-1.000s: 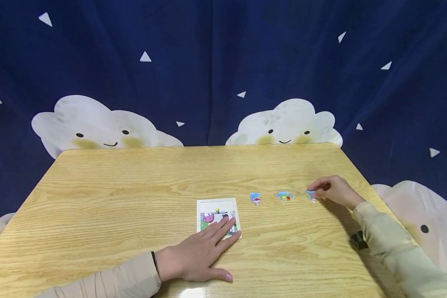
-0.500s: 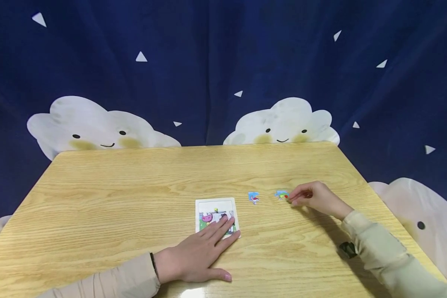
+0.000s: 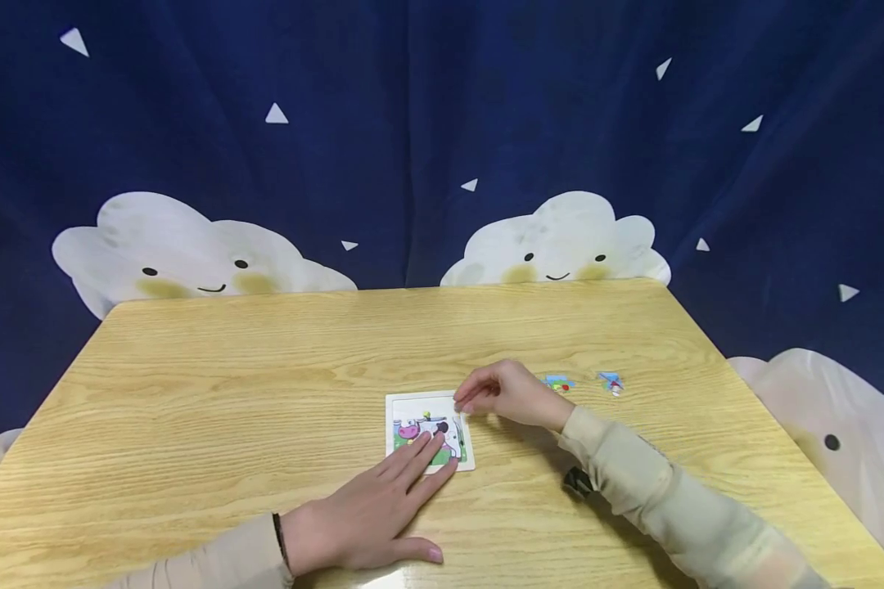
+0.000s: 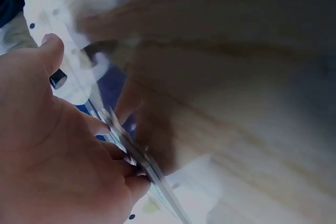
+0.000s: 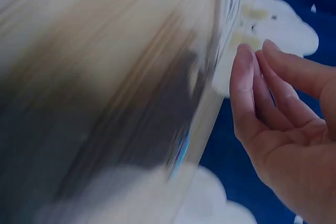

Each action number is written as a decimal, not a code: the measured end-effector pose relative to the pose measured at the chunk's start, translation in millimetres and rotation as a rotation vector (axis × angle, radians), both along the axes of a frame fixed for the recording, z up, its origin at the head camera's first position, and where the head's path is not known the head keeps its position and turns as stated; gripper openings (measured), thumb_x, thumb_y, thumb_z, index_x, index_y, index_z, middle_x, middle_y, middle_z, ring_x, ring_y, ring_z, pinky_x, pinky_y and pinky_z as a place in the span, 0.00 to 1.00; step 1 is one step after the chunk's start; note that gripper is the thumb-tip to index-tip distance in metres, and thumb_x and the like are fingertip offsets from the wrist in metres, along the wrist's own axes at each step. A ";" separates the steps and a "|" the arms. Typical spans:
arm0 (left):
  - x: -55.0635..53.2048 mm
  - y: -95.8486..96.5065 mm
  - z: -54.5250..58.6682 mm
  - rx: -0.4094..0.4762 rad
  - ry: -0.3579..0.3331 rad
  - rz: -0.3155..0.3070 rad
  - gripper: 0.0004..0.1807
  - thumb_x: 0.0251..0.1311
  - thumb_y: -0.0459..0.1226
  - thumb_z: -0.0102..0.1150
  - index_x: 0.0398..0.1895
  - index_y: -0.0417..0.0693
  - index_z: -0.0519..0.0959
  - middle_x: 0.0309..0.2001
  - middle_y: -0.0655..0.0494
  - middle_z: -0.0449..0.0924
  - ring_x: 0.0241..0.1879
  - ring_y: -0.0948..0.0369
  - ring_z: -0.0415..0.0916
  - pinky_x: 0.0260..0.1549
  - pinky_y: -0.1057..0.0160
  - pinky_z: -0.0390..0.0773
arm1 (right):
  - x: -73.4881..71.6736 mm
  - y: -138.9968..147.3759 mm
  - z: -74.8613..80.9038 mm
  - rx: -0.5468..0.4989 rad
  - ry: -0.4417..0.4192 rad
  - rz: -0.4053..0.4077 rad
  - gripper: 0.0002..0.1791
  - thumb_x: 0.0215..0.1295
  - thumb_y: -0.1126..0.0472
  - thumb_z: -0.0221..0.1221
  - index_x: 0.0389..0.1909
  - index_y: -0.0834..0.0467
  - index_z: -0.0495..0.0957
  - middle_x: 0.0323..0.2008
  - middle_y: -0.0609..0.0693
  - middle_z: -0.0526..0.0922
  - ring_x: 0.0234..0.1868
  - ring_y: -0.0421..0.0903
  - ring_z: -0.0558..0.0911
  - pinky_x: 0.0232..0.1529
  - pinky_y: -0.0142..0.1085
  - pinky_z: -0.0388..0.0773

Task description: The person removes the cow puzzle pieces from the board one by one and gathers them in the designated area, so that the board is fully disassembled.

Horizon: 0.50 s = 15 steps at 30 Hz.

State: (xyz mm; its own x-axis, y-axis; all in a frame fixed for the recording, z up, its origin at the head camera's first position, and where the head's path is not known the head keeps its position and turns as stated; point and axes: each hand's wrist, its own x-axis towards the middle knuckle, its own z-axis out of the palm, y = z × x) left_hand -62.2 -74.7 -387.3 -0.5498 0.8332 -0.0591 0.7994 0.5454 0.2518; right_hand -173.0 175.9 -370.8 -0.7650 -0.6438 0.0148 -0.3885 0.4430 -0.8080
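A small white-framed tray puzzle [image 3: 394, 401] with a cow picture lies on the table, its upper strip bare white. My left hand [image 3: 372, 515] rests over its lower part with fingers spread straight, covering some of the picture. Beside the tray's upper right corner, my right hand [image 3: 511, 394] has its fingers loosely bent, with the fingertips at the rim. In the right wrist view its thumb and index fingertips stand slightly apart, and no piece shows between them. Two blue-topped puzzle pieces, one with green and red [image 3: 559, 383], another with red and white [image 3: 611, 383], lie right of this hand.
The light wooden table [image 3: 265, 352] reaches back to a dark blue curtain [image 3: 339, 147] printed with white clouds and triangles. A dark wrist device [image 3: 578, 483] hangs under the right sleeve.
My right hand has left the rightmost puzzle piece, which stays on the table, and moved left to the tray. The leftmost piece is out of sight now. The left hand has drawn back slightly.
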 end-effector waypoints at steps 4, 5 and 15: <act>0.9 -0.3 -3.3 0.000 0.027 -0.001 0.49 0.66 0.68 0.37 0.78 0.44 0.48 0.77 0.37 0.39 0.76 0.45 0.37 0.70 0.50 0.53 | -0.7 -31.4 -4.2 0.001 -0.018 0.044 0.06 0.61 0.72 0.65 0.39 0.66 0.85 0.35 0.53 0.88 0.34 0.39 0.85 0.36 0.30 0.80; 0.9 -0.6 -4.1 0.003 0.030 0.000 0.49 0.66 0.68 0.37 0.78 0.44 0.48 0.77 0.37 0.39 0.76 0.45 0.37 0.70 0.50 0.53 | -0.9 -38.1 -5.5 0.004 -0.020 0.056 0.06 0.61 0.72 0.65 0.39 0.66 0.85 0.35 0.53 0.88 0.34 0.38 0.85 0.37 0.29 0.80; -1.0 -3.0 -19.6 0.043 0.117 -0.023 0.50 0.66 0.69 0.33 0.78 0.44 0.48 0.76 0.37 0.43 0.75 0.45 0.41 0.68 0.50 0.56 | 0.9 -67.7 -5.9 0.072 0.009 0.074 0.05 0.60 0.73 0.64 0.36 0.65 0.85 0.30 0.50 0.87 0.31 0.33 0.82 0.35 0.26 0.79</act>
State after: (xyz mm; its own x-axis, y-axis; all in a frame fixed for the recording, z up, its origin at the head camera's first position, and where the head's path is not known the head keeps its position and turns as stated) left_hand -63.2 -77.7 -406.9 -0.5314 0.8462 0.0403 0.8370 0.5171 0.1787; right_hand -172.1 108.3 -376.7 -0.7154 -0.6982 -0.0274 -0.4291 0.4699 -0.7714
